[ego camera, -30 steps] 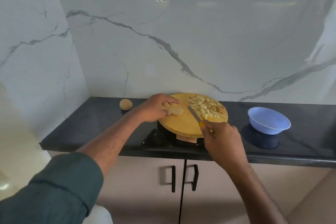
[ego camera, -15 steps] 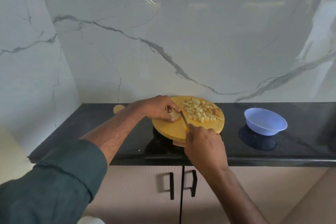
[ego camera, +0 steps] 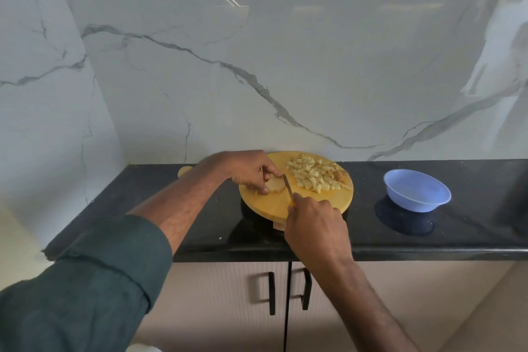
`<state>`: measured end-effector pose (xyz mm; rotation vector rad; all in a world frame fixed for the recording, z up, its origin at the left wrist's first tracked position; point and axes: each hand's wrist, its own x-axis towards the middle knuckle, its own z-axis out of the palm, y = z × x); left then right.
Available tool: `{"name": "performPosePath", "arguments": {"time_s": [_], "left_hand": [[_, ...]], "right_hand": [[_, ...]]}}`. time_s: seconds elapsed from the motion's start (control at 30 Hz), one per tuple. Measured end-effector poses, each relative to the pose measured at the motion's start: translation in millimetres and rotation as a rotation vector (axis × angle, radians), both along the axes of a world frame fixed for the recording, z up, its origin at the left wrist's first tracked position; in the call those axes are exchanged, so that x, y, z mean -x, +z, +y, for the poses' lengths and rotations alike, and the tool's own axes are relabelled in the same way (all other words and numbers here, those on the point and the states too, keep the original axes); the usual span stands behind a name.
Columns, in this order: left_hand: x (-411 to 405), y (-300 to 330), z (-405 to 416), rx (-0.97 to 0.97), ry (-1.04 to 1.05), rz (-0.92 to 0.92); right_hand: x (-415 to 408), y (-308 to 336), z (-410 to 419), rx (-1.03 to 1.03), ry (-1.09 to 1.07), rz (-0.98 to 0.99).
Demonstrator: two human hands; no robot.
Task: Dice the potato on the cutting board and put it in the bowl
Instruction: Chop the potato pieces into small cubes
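A round wooden cutting board [ego camera: 274, 203] lies on the black counter. On its left part sits a flat potato slice [ego camera: 276, 185], pinched by the fingers of my left hand [ego camera: 247, 170]. My right hand [ego camera: 315, 221] grips a yellow-handled knife [ego camera: 288, 186] whose blade stands at the slice's right edge. A heap of diced potato [ego camera: 314, 174] covers the board's far right part. The blue bowl [ego camera: 417, 190] stands to the right of the board, with nothing visible in it.
Another whole potato [ego camera: 184, 171] peeks out behind my left forearm near the wall. The black counter [ego camera: 471, 226] runs along a marble wall. Cabinet doors with black handles [ego camera: 271, 293] are below the counter's front edge.
My right hand brought the knife leftward from the diced heap to the slice's right edge. My left hand closed down over the slice. The camera view shifted.
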<state>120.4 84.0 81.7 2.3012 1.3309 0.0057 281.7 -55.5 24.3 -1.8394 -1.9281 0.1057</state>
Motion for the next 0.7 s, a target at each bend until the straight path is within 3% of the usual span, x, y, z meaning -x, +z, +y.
{"name": "performPosePath", "arguments": {"time_s": [0.4, 0.7], "left_hand": [[17.8, 1.6, -7.0, -0.087, 0.128, -0.190], [39.3, -9.1, -16.8, -0.177, 0.027, -0.189]], "right_hand": [[1.8, 3.7, 3.8, 0.019, 0.002, -0.009], [1.0, 2.3, 6.5, 0.012, 0.001, 0.006]]}}
